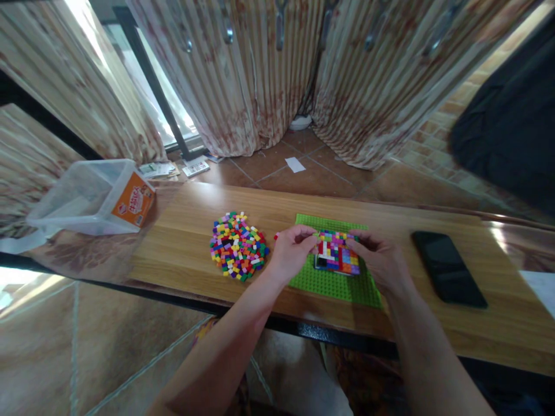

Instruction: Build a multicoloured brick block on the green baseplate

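Observation:
A flat build of multicoloured toy bricks (pixel 336 257) lies on a green studded baseplate (pixel 338 290). My left hand (pixel 292 248) is at the build's upper left edge, thumb and forefinger pinched together; whatever is between them is too small to make out. On the other side, my right hand (pixel 377 257) has its thumb and fingers closed on the upper right edge of the build. A heap of loose toy bricks (pixel 238 245) in many colours spreads on the wooden table (pixel 173 248), left of my left hand. A small red brick shows just behind that hand.
A black phone (pixel 448 268) lies on the table to the right, with white paper (pixel 541 289) at the far right edge. An empty clear plastic bin (pixel 87 199) with an orange label stands at the left. Striped curtains (pixel 243 75) hang beyond the table.

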Available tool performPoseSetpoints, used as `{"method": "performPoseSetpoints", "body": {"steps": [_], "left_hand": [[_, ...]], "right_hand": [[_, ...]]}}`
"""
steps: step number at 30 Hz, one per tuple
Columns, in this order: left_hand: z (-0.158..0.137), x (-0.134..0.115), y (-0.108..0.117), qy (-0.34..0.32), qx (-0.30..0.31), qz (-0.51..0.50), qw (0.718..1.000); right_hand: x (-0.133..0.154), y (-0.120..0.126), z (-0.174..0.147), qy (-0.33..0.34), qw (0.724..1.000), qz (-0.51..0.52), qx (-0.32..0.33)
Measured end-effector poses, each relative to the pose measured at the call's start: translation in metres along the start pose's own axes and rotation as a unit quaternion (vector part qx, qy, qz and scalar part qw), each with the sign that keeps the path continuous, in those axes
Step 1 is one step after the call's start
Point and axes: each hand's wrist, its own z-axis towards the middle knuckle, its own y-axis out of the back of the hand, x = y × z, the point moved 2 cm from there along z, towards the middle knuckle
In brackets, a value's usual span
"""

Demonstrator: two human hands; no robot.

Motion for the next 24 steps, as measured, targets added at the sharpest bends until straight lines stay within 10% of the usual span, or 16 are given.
{"method": "performPoseSetpoints", "body": {"steps": [7,15,24], "left_hand": [[-0.002,-0.001,-0.003,0.016,0.014,-0.017,1.0],[-0.001,0.004,-0.006,-0.021,0.03,-0.017,0.999],[-0.005,0.002,-0.013,-0.011,0.05,-0.059,0.997]], "right_hand": [[0.001,0.002,0.001,-0.015,1.0,0.001,0.002],[0.036,0.01,-0.014,0.138,0.978,-0.004,-0.153],[0.042,-0.024,-0.033,0.149,0.985,-0.068,0.059]]}}
